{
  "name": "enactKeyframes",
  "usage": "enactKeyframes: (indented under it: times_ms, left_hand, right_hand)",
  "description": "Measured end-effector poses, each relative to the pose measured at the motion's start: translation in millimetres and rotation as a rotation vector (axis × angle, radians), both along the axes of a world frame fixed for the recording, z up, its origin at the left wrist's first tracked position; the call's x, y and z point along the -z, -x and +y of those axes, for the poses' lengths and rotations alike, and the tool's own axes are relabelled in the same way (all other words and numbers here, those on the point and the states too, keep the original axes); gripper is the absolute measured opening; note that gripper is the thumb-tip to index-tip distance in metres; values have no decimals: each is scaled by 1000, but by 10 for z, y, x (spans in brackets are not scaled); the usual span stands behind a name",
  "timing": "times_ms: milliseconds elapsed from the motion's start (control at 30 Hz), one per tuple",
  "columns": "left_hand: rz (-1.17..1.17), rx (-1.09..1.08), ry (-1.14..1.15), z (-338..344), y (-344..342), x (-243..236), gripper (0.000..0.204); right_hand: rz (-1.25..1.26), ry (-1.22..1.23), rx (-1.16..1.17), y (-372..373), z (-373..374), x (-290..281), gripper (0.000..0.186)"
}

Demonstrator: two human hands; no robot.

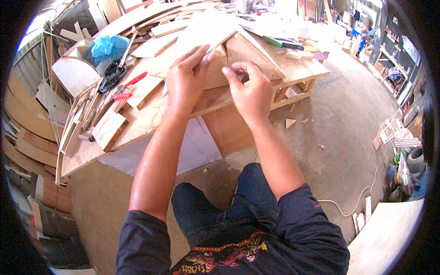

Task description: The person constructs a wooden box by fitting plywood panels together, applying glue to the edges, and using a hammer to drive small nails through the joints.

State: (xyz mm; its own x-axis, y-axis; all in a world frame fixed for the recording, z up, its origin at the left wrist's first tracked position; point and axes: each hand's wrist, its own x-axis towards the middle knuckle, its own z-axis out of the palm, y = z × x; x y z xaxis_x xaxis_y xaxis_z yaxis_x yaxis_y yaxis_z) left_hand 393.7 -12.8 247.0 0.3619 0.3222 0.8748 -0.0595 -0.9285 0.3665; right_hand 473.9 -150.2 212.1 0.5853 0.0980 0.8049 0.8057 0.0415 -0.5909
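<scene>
The concrete floor point(339, 110) spreads widest, with offcuts scattered on it and a pale cable point(346, 214) curving along at the right; the worktop point(156, 113) runs across it, bare plywood at the near edge and loaded with boards further back; beneath that edge stand a white sheet point(183, 146) and, to its right, a brown panel point(229, 130); on the worktop, straight ahead of the person, is the wooden piece point(252, 51), peaked at the top, with a dark gap between two of its panels; the left hand point(187, 78) is at the left of that gap, fingers nearly straight and thumb close to them, though whether it grips anything I cannot tell; the right hand point(251, 89) is in front of the right panel, fingers curled, thumb and forefinger only narrowly parted, and I cannot tell if anything is between them; a blue bag point(110, 48) lies at the left, a green saw point(274, 41) behind the wooden piece, a black bag point(112, 79) below the blue one; then come red handles point(135, 78) among blocks, and a pale scrap point(219, 51) just beside the left thumb
</scene>
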Motion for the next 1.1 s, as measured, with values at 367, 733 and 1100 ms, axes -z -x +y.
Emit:
enactKeyframes:
  times_ms: [367, 733, 1100]
  left_hand:
    - [-62, -90, -209, -53, 67, -1, 28]
    - [-56, -164, -234, -47, 62, 2, 34]
    - [84, -172, -48, -21, 38, 8, 46]
  right_hand:
    - [-120, 97, 106, 43, 22, 87, 21]
    - [-102, 14, 29, -51, 94, -41, 23]
    - [-157, 33, 110, -70, 67, 138, 25]
